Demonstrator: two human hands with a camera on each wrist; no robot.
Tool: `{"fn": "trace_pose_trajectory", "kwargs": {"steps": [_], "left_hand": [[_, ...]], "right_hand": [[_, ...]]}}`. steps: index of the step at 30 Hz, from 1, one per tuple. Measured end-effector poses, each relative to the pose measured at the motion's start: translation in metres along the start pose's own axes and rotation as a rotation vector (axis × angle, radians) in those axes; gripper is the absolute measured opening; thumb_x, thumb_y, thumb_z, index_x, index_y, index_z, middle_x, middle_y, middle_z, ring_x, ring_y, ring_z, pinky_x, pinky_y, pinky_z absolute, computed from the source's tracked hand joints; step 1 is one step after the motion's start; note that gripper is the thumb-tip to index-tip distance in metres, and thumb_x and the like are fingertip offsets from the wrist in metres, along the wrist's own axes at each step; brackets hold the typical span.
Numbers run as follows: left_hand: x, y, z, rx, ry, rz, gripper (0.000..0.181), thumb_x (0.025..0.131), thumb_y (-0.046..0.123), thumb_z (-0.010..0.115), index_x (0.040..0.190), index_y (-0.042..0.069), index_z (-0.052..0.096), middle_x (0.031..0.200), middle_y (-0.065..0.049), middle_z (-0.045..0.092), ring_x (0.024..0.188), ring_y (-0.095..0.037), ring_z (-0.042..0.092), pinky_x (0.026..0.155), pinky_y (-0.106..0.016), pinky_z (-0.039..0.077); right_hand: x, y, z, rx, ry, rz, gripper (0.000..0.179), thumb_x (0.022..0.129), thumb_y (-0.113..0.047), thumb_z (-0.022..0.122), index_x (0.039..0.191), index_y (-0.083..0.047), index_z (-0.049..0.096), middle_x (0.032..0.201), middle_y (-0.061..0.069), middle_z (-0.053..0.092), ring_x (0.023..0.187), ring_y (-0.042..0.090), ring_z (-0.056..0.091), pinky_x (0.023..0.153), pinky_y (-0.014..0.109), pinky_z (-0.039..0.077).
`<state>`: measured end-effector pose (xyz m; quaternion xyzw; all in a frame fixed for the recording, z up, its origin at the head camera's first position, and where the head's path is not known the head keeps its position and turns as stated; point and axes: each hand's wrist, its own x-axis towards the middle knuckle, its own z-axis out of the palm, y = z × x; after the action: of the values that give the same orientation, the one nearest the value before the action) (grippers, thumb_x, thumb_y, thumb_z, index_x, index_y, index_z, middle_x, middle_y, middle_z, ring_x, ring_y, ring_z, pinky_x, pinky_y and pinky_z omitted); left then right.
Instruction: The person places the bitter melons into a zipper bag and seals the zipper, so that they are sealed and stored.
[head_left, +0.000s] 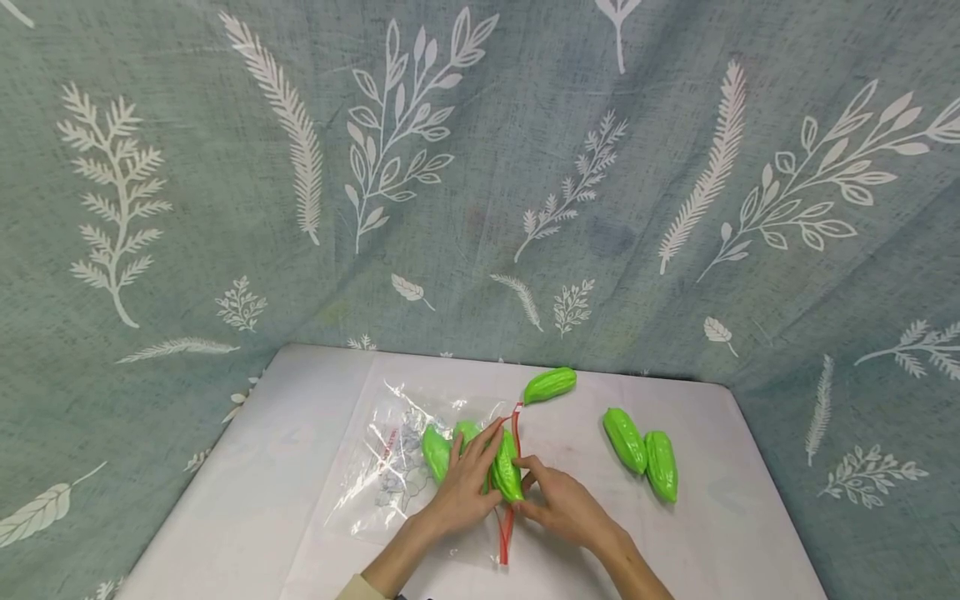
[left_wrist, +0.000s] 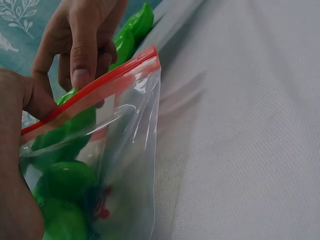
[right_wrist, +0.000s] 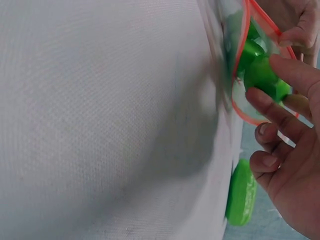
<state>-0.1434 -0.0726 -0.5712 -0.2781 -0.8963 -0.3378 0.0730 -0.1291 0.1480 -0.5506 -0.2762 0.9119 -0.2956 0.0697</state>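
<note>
A clear zip bag (head_left: pixel 360 492) with a red zip edge (head_left: pixel 505 542) lies on the table, its mouth open to the right. My left hand (head_left: pixel 467 487) is over the bag and holds the upper side of its mouth by the red edge. In the mouth sits a shiny, ridged green bitter melon (head_left: pixel 507 475), pinched between the thumb and fingers of my right hand (head_left: pixel 564 502). More bitter melons (head_left: pixel 436 452) lie deeper in the bag, partly hidden by my left hand. The right wrist view shows the held bitter melon (right_wrist: pixel 262 76) inside the red rim.
One bitter melon (head_left: pixel 551 385) lies near the table's back edge, just beyond the bag's corner. Two others (head_left: pixel 625 442) lie side by side to the right. The white-covered table (head_left: pixel 720 517) meets a grey-green leaf-patterned cloth (head_left: pixel 480 275) behind it.
</note>
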Motion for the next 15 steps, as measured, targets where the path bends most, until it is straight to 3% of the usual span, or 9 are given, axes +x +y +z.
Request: {"fn": "trace_pose_trajectory", "kwargs": {"steps": [15], "left_hand": [[0.0001, -0.0002, -0.0012, -0.02, 0.006, 0.005, 0.097, 0.074, 0.016, 0.064, 0.159, 0.002, 0.021, 0.167, -0.009, 0.019, 0.153, -0.024, 0.022, 0.119, -0.068, 0.005]], "right_hand": [[0.0034, -0.0034, -0.0008, 0.008, -0.003, 0.001, 0.06, 0.093, -0.032, 0.073, 0.146, -0.018, 0.046, 0.098, -0.011, 0.068, 0.076, 0.0, 0.058, 0.066, 0.022, 0.05]]}}
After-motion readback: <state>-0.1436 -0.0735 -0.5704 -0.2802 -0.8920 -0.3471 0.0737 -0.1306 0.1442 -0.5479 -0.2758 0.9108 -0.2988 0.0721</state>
